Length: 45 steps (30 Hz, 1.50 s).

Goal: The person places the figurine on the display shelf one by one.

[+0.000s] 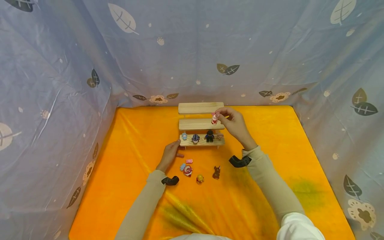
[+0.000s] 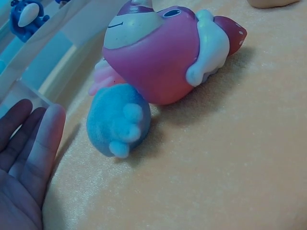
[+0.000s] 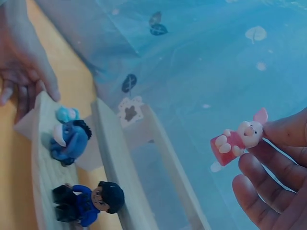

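Pinched at its ear between the thumb and fingers of my right hand [image 1: 235,125], a pink piglet figurine [image 3: 238,139] is held up near the right end of the middle step of a three-step wooden stand [image 1: 195,124]. My left hand [image 1: 169,154] rests at the left end of the bottom step, fingers straight. On that step stand a small light-blue figure [image 1: 184,136], a blue donkey figurine [image 3: 71,142], a black-haired toy man [image 3: 91,203] in a blue top, and a small brownish figure [image 1: 220,136] at the right end.
In front of the stand, on the orange cloth [image 1: 258,206], lie a purple-red figure [image 2: 163,52], a fuzzy light-blue piece [image 2: 117,120], a small pink figure [image 1: 189,161], a yellow figure [image 1: 200,178] and a brown figure [image 1: 216,172]. Leaf-printed curtains [image 1: 192,43] enclose the sides and back.
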Each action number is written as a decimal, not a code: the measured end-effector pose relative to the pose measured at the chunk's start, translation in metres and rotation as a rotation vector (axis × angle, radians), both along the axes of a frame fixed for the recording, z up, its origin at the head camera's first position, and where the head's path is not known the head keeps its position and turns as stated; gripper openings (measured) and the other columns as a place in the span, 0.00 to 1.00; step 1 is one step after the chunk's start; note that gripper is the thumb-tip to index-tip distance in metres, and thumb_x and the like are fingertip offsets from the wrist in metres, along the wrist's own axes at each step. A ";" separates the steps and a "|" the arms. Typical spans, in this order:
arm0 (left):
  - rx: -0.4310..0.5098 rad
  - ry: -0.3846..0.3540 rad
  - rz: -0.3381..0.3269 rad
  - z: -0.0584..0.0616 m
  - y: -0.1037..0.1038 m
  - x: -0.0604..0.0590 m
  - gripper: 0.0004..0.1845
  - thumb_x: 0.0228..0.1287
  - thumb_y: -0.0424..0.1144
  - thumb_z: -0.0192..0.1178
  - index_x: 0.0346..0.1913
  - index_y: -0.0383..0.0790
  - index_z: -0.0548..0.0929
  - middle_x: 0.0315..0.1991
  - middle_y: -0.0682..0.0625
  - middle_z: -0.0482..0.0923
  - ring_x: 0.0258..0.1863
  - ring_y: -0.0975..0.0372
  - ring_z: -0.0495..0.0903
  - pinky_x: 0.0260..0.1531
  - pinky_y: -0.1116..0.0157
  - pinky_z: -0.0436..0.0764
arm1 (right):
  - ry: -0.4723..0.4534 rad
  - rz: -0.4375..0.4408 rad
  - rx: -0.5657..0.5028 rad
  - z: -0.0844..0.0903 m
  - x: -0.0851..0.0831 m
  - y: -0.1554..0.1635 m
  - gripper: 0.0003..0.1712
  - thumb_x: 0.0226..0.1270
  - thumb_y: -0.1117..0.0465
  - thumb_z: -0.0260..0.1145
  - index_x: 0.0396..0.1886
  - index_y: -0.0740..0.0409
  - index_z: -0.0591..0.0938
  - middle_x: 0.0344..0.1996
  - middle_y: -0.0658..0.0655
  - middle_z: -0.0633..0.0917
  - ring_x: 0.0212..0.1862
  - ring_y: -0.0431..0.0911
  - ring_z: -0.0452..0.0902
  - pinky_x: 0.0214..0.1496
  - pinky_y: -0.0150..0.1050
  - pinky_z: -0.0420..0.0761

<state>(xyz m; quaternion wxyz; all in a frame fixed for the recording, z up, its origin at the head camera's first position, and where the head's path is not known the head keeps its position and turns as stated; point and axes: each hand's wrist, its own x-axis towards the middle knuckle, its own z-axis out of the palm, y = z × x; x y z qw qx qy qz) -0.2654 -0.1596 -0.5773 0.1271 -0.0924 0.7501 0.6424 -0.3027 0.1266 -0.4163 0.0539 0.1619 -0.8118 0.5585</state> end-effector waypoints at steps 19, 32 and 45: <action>-0.006 -0.009 0.011 0.000 0.000 0.002 0.33 0.77 0.62 0.47 0.64 0.37 0.80 0.53 0.38 0.84 0.29 0.58 0.90 0.66 0.49 0.77 | -0.001 -0.122 -0.032 0.013 -0.019 0.010 0.14 0.76 0.55 0.63 0.51 0.60 0.84 0.44 0.60 0.85 0.44 0.47 0.80 0.42 0.30 0.81; 0.002 -0.005 0.000 0.000 -0.001 0.001 0.33 0.77 0.62 0.48 0.66 0.37 0.79 0.53 0.38 0.84 0.30 0.57 0.90 0.70 0.48 0.73 | -0.022 -0.160 -0.032 -0.005 -0.035 0.015 0.14 0.75 0.57 0.64 0.51 0.63 0.84 0.42 0.60 0.85 0.36 0.39 0.77 0.33 0.25 0.76; -0.007 -0.018 -0.010 0.000 -0.002 -0.001 0.37 0.76 0.64 0.47 0.71 0.38 0.74 0.54 0.39 0.84 0.30 0.58 0.90 0.73 0.48 0.69 | -0.108 -0.202 0.008 -0.035 -0.034 0.013 0.15 0.77 0.54 0.62 0.52 0.59 0.84 0.48 0.61 0.85 0.43 0.43 0.77 0.41 0.30 0.81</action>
